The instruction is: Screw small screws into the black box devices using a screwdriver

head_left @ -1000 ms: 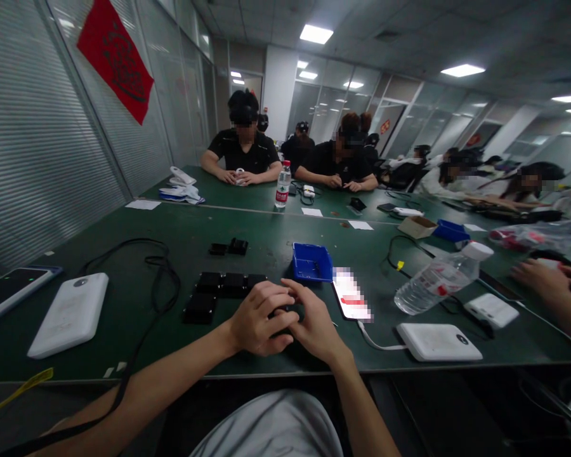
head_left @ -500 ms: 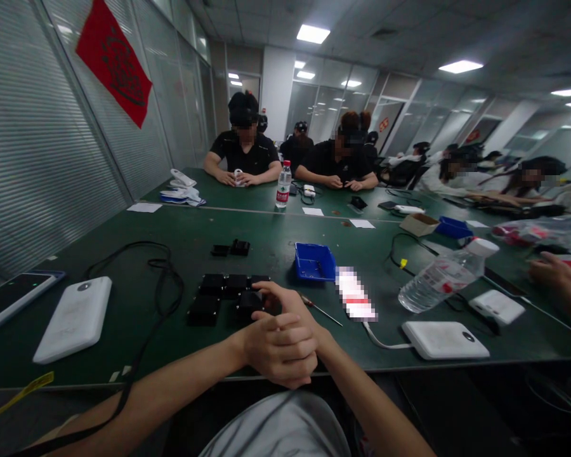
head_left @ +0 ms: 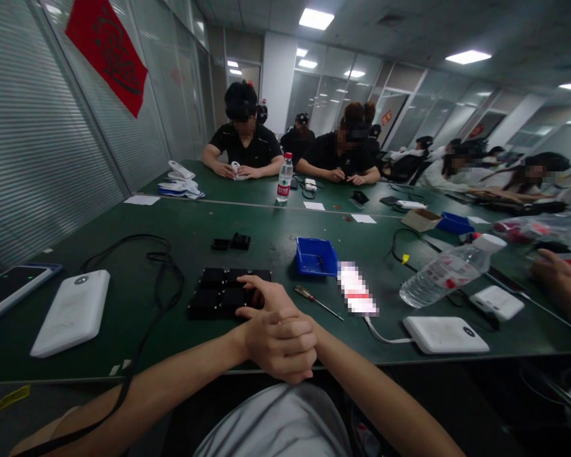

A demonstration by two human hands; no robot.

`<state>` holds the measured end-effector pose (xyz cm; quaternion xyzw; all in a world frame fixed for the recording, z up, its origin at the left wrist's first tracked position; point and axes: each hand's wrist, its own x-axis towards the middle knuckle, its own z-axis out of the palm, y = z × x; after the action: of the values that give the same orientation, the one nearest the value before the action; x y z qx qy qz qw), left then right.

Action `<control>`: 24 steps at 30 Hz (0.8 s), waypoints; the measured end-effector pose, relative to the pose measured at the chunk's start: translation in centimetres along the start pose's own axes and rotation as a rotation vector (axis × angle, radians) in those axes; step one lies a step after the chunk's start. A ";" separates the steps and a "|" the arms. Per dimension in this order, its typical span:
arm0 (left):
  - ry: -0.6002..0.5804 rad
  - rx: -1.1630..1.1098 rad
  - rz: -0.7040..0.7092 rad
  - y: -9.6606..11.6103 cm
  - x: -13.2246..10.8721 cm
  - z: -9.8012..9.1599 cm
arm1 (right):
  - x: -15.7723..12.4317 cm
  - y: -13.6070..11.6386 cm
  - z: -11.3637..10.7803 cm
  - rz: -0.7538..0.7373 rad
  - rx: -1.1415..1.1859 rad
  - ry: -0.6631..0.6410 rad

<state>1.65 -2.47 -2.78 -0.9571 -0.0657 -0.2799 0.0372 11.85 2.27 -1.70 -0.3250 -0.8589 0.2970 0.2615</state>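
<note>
Black blocks, seen from the head camera, lie in a tight cluster on the green table, to the left of the blue tray and a little nearer the person. Two more small black pieces lie apart from the cluster, left of the tray and level with it.

The blocks look like rigid moulded plastic, matte and probably light. They should not bend or crush, and their flat tops give little purchase, so the opposite side walls look like the best place to pinch one.

The right hand reaches in from the near side of the tray. Its thumb and forefinger are spread wide around the block nearest the tray and touch it. I cannot tell whether they actually clamp it. The left hand is curled into a loose fist lying on the right wrist, with nothing visible inside.

The tray is open-topped and shallow. It holds a few small dark bits, too small to identify. A small screwdriver lies just on its near side. To the right of the tray and well apart, a clear water bottle lies tilted with its cap on, with only a little water visible inside. Beyond it, an open cardboard box hides its contents.
</note>
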 end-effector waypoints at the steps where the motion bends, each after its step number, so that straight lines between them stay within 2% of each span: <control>1: 0.003 0.004 -0.005 0.0 0.0 0.0 | 0.0 0.1 0.1 -0.005 0.001 -0.003; 5: 0.165 0.058 0.082 -0.1 -0.1 0.0 | -0.2 0.6 0.3 -0.042 0.013 -0.009; 12: 0.439 0.286 0.183 -0.2 0.7 -0.3 | -0.1 0.9 0.7 -0.067 0.013 -0.022; 20: 0.446 0.265 0.174 -0.2 1.2 -0.9 | -0.5 0.5 -0.2 -0.156 -0.031 -0.036; 24: 0.470 0.268 0.172 -0.1 1.3 -0.9 | -0.8 0.1 -1.8 -0.167 -0.112 0.041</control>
<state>2.26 -2.32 -1.29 -0.8544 -0.0101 -0.4788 0.2013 13.61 2.38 -0.75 -0.2724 -0.8927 0.2194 0.2841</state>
